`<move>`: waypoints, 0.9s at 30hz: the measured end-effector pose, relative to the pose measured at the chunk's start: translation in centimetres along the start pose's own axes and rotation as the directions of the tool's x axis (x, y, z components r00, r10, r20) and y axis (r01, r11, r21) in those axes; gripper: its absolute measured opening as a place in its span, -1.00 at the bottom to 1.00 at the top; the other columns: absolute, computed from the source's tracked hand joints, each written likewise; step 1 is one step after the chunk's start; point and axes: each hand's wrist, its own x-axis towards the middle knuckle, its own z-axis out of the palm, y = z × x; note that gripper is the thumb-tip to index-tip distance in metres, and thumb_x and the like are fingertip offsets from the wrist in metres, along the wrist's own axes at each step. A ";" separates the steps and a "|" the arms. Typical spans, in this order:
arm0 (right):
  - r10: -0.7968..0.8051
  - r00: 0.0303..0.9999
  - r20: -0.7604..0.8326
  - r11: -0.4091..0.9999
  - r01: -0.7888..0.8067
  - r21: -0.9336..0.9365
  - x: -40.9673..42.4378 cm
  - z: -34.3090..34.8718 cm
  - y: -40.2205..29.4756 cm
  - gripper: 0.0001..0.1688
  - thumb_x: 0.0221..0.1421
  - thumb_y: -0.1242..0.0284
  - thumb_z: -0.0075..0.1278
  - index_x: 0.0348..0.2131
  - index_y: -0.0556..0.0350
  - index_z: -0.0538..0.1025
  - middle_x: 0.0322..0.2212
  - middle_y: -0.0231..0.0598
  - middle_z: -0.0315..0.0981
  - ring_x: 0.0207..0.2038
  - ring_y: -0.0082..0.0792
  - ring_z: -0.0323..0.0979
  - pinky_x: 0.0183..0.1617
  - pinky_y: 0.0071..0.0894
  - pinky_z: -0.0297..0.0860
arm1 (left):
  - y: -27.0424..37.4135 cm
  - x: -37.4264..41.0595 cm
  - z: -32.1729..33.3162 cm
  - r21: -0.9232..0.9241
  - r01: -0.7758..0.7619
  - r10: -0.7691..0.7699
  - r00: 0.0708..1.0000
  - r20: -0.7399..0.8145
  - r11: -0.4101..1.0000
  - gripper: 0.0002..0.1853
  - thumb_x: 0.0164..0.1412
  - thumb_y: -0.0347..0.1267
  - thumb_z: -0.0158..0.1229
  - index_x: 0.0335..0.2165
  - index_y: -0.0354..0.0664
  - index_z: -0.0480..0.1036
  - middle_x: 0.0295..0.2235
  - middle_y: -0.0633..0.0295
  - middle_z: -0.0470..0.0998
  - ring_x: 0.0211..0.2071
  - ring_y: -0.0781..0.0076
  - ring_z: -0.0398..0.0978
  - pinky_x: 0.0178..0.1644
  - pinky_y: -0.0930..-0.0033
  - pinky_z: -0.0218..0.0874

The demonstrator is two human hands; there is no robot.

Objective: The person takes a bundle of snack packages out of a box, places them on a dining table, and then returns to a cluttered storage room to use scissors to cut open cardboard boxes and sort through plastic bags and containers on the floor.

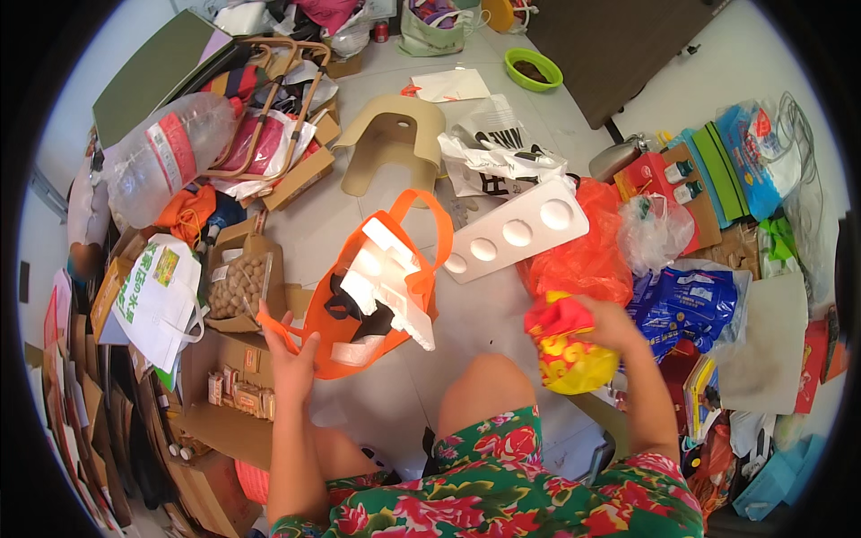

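My left hand (292,350) holds the edge of an orange tote bag (323,302), whose other handle loops up on the far side. Inside the bag lie broken white foam pieces (387,269) and something black. My right hand (609,329) grips a red and yellow patterned cloth bundle (572,350), held to the right of the tote. Between them, farther from me, a white foam insert with round hollows (501,232) rests against a red plastic bag (578,249). The fingertips of my right hand are partly hidden by the cloth.
A beige curved plastic piece (397,134), a white printed bag (501,158) and a green basin (533,69) are on the tiled floor. At left are a large plastic bottle (175,155), a metal-framed chair and cardboard boxes (208,484). Blue packages (693,302) and boxes crowd the right.
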 end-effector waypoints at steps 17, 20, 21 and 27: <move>0.789 0.529 -0.313 0.495 -0.244 0.834 24.6 9.6 3.9 -0.05 -0.17 0.19 0.28 0.03 0.53 0.25 -0.08 0.25 0.34 -0.05 -0.02 0.39 0.02 -0.28 0.30 | 1.0 -1.0 3.2 0.065 -0.010 0.016 0.996 -0.091 0.998 -0.09 0.12 -0.67 0.00 0.29 0.21 -0.20 0.15 0.08 0.10 -0.53 0.58 0.31 -0.55 0.62 0.17; 0.768 0.582 -0.267 0.303 0.037 0.952 22.7 10.9 5.0 -0.39 -0.16 0.41 0.21 -0.16 0.53 0.42 -0.24 0.06 0.47 -0.19 -0.16 0.46 -0.08 -0.33 0.34 | 2.5 -1.8 4.1 -0.058 -0.004 -0.008 0.981 -0.195 0.998 -0.29 0.16 -0.61 0.02 0.22 0.09 0.02 -0.13 0.19 0.34 -0.58 0.59 0.28 -0.52 0.59 0.18; 0.768 0.566 -0.300 0.236 0.186 0.954 21.7 11.1 5.5 -0.49 -0.15 0.47 0.18 -0.21 0.52 0.45 -0.29 -0.01 0.50 -0.25 -0.22 0.48 -0.12 -0.34 0.35 | 2.8 -1.8 3.6 -0.168 0.039 -0.070 0.981 -0.181 0.985 -0.38 0.18 -0.58 0.02 0.16 0.06 0.10 -0.25 0.24 0.35 -0.60 0.59 0.27 -0.51 0.55 0.19; 0.693 0.518 -0.502 0.181 0.550 0.816 6.8 -0.9 4.8 -0.51 0.04 0.56 0.09 -0.04 0.47 0.35 -0.13 -0.06 0.43 -0.13 -0.25 0.44 0.01 -0.28 0.33 | 2.4 -1.0 0.0 -0.503 0.184 -0.146 0.983 0.114 0.845 -0.73 0.23 -0.33 0.07 -0.08 -0.02 0.37 -0.73 0.40 0.23 -0.67 0.59 0.20 -0.48 0.39 0.25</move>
